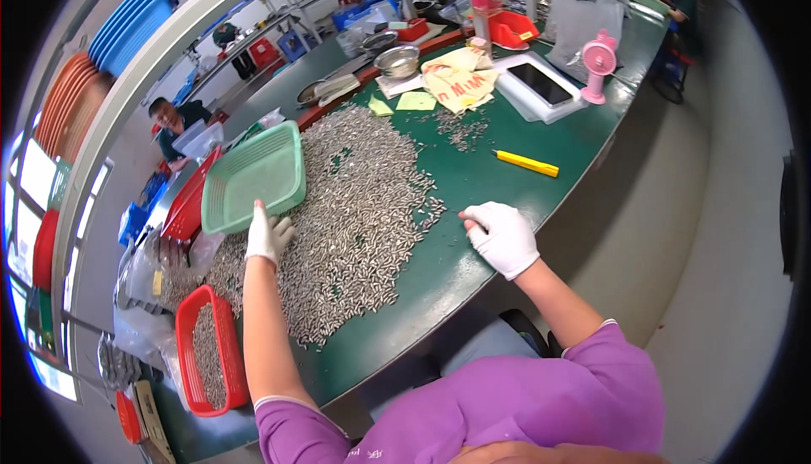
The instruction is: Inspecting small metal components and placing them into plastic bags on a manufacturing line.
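Note:
My left hand, in a white glove with a bare thumb tip, is over the left part of a wide heap of small silvery metal pins. Its thumb points up across the near rim of a light green plastic tray, and the fingers spread apart from it to the right. Whether the thumb touches the tray I cannot tell. Right of the heap, my right hand, also white-gloved with bare fingertips, is by the table's near edge. Its fingers are curled together; anything between them is too small or hidden to make out.
A red basket holding more pins stands at the near left. Farther back on the green table are a yellow cutter, a dark-screened tablet, a pink fan, a yellow cloth and metal bowls. Other people sit beyond.

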`<state>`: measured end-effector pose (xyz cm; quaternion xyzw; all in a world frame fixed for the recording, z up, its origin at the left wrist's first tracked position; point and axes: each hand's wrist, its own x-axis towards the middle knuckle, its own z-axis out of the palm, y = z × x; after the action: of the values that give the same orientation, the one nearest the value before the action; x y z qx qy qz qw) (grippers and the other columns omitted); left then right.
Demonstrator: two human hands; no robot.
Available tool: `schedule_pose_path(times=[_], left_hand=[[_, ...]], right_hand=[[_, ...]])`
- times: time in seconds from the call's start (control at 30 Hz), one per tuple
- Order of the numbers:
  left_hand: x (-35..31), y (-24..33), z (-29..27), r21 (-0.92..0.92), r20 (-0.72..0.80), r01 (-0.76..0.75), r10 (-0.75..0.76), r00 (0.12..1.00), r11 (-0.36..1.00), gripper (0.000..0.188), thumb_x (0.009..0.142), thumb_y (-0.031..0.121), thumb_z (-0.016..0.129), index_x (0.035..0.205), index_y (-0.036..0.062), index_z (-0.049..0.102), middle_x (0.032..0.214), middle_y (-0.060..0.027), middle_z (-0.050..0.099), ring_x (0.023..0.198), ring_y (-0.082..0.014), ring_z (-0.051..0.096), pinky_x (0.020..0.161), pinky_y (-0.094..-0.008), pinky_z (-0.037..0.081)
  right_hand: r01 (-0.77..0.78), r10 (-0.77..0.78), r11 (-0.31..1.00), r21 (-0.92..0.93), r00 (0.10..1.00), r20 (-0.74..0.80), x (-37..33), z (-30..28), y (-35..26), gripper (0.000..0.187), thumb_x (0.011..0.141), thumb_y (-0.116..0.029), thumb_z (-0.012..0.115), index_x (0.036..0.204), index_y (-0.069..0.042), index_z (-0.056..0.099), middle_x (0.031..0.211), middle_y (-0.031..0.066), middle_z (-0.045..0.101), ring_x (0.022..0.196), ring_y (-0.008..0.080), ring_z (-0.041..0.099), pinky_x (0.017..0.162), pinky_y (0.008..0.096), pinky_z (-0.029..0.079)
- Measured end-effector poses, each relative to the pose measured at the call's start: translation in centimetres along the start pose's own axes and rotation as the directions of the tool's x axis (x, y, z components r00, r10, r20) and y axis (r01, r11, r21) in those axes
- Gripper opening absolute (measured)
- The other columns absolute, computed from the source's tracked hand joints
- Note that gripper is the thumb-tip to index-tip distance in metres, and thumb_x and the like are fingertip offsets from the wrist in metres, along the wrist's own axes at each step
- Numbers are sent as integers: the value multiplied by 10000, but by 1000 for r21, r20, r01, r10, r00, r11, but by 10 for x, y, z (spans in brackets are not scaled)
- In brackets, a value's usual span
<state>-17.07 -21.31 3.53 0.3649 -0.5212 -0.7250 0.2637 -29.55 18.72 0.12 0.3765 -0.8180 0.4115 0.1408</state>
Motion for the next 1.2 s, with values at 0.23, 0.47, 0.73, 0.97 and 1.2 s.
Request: schedule_pose_path(times=[0.23,0.47,0.73,0.97,1.2], left_hand=[[-85,2,-47,284,71,-358,353,933,890,591,966,418,423,1373,5,310,1363,-207,415,1162,-310,516,957,-383,447],[-220,-56,-119,831,10,-454,808,589,321,403,960,175,433,1309,-25,402,1331,-164,449,1225,-279,453,1061,-378,322],[-272,-102,-138,921,-73,-292,850,522,258,570,957,364,458,1356,-28,348,1373,-195,409,1264,-315,411,1076,-395,297],[-272,-106,-136,892,-122,-329,864,488,312,437,953,296,474,1255,-20,476,1234,-164,536,1134,-292,517,996,-371,370],[-276,-102,-132,888,-131,-320,848,513,331,295,923,178,520,1143,-15,551,1151,-151,584,1039,-284,571,920,-342,430]], right_hand=[[5,-5,1000,4,1000,8,-2,-6,4,151,827,-196,556,869,-96,661,796,85,637,759,288,609,701,394,497],[37,-36,999,18,999,-3,2,-2,2,122,813,-178,575,858,-101,657,794,86,635,747,291,609,687,395,496],[-4,4,1000,-27,1000,14,4,1,-6,118,793,-149,605,877,-94,668,808,93,642,762,284,612,693,383,493],[37,-36,999,4,987,-159,-3,5,-11,81,814,-128,642,869,-76,673,684,82,578,627,255,569,584,351,448],[71,-71,997,1,989,-129,-10,12,-14,117,833,-169,646,834,-55,672,641,82,551,586,241,543,561,339,430]])
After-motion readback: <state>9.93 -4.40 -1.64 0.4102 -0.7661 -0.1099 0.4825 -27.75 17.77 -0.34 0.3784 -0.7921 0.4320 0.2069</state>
